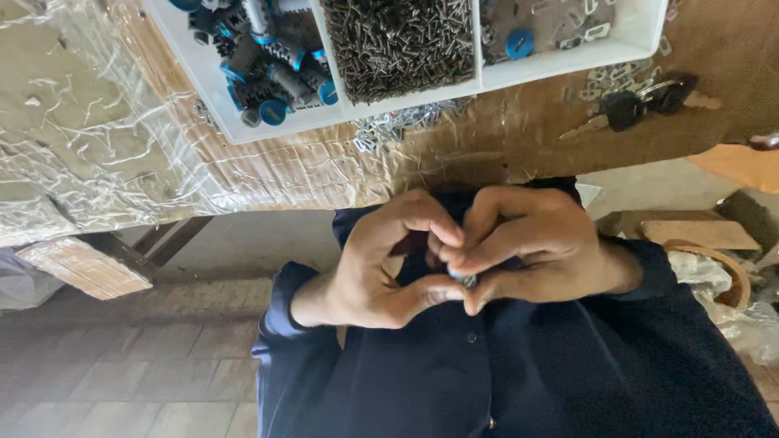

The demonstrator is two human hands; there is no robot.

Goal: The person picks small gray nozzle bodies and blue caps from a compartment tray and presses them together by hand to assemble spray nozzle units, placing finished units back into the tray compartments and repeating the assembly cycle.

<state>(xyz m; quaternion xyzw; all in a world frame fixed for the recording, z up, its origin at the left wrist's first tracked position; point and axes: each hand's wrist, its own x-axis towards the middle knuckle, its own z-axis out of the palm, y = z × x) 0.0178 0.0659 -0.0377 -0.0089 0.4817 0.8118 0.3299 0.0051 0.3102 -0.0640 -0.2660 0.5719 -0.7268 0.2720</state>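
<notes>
Both hands, left hand (381, 264) and right hand (527, 251), pinch one small metal part (464, 280) below the table (268, 174) edge; a loosened pinch would probably drop it floorward.

A table (268, 174) wrapped in clear plastic film spans the far side, its dark metal legs (166, 238) showing at the left. The floor (122, 381) below is grey-brown paving brick. A wooden block (81, 266) lies near left, planks (698, 233) at right. Soft daylight.
</notes>
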